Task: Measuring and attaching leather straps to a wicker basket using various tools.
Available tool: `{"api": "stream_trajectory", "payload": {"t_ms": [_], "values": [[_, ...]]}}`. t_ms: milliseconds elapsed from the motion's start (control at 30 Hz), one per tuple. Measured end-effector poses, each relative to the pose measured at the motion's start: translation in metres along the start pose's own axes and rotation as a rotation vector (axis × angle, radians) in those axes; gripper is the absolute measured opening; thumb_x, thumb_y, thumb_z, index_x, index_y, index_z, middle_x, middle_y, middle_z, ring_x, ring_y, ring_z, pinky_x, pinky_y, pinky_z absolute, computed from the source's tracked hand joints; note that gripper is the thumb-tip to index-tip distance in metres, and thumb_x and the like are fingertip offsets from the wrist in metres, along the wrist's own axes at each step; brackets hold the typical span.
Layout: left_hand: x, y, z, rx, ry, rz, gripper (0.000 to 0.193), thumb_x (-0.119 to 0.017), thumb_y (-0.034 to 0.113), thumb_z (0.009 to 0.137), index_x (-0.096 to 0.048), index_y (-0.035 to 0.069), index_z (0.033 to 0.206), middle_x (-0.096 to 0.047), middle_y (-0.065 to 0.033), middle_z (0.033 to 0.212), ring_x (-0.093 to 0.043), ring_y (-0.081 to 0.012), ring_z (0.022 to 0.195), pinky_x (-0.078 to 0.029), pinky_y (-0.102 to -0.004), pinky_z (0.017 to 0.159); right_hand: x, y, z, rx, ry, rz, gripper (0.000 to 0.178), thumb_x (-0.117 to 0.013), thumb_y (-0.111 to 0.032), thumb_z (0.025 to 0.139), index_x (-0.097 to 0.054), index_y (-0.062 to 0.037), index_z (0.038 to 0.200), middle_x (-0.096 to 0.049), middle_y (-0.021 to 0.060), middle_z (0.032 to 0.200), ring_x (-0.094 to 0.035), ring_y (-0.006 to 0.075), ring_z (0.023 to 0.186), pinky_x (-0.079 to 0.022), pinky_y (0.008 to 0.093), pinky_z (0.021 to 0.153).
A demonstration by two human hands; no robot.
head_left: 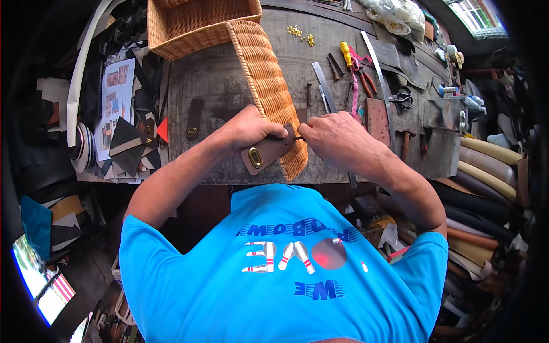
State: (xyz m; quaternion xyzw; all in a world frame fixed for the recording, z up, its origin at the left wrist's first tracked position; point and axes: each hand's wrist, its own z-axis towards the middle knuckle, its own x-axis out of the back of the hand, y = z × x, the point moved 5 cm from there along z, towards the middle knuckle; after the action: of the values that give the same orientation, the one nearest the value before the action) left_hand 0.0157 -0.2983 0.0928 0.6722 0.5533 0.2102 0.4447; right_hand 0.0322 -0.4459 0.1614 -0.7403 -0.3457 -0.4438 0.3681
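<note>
A woven wicker lid [267, 71] slants down the bench, joined at or lying against the wicker basket [200, 26] at the back. Over its near end lies a brown leather strap [274, 150] with an oval brass fitting [255, 158] on its lower end. My left hand [251, 128] is closed on the strap, its thumb pressing the strap near the lid. From the closed fingers of my right hand [337, 136], a thin dark rod-like tool [298, 138] reaches to the strap's upper end, beside small holes. Most of that tool is hidden in my grip.
A similar leather piece with brass [193, 130] lies to the left. Small brass fasteners [309, 40] sit at the back. On the right are a yellow-handled screwdriver [346, 54], pliers [368, 84], scissors [402, 98], a hammer [406, 140] and a steel ruler [378, 71].
</note>
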Motion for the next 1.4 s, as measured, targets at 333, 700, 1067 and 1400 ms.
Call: {"api": "stream_trajectory", "payload": {"t_ms": [333,700,1067,1400], "values": [[-0.009,-0.024,0.028,0.095,-0.129,0.047,0.036,-0.068,0.004,0.077,-0.063,-0.004,0.111,-0.067,-0.0119,0.104,-0.065,-0.0187,0.094,-0.054,-0.0335,0.084,-0.045,-0.01,-0.004,0.124,0.125,-0.025,0.023,-0.056,-0.015,0.086,-0.062,0.0012,0.101,-0.065,0.0132,0.086,-0.065,0.0272,0.079,-0.051,0.038,0.068],[0.054,0.076,0.062,0.279,-0.174,0.938,0.077,-0.042,0.064,0.097,-0.073,-0.005,0.086,-0.07,-0.0155,0.073,-0.071,-0.0198,0.072,-0.056,-0.035,0.063,-0.054,0.019,-0.018,0.116,0.208,0.153,0.015,-0.061,-0.017,0.079,-0.058,-0.0038,0.086,-0.057,0.0064,0.083,-0.058,0.0205,0.082,-0.047,0.0343,0.074],[0.06,0.099,0.38,-0.546,-0.32,1.467,0.011,-0.068,0.008,0.08,-0.069,0.0,0.087,-0.069,-0.0167,0.079,-0.068,-0.0294,0.074,-0.054,-0.0379,0.069,-0.053,0.025,-0.018,0.087,0.229,0.167,0.013,-0.062,-0.016,0.077,-0.062,-0.0025,0.078,-0.059,0.0066,0.075,-0.06,0.0197,0.076,-0.046,0.0315,0.065],[0.084,0.045,0.432,-0.563,-0.297,1.576,0.014,-0.068,0.014,0.074,-0.066,0.001,0.076,-0.062,-0.0225,0.073,-0.064,-0.0404,0.071,-0.051,-0.0463,0.064,-0.051,0.036,-0.018,0.013,0.187,0.301,0.013,-0.063,-0.015,0.075,-0.062,-0.0022,0.077,-0.06,0.0067,0.075,-0.061,0.0199,0.077,-0.046,0.0311,0.065]]}}
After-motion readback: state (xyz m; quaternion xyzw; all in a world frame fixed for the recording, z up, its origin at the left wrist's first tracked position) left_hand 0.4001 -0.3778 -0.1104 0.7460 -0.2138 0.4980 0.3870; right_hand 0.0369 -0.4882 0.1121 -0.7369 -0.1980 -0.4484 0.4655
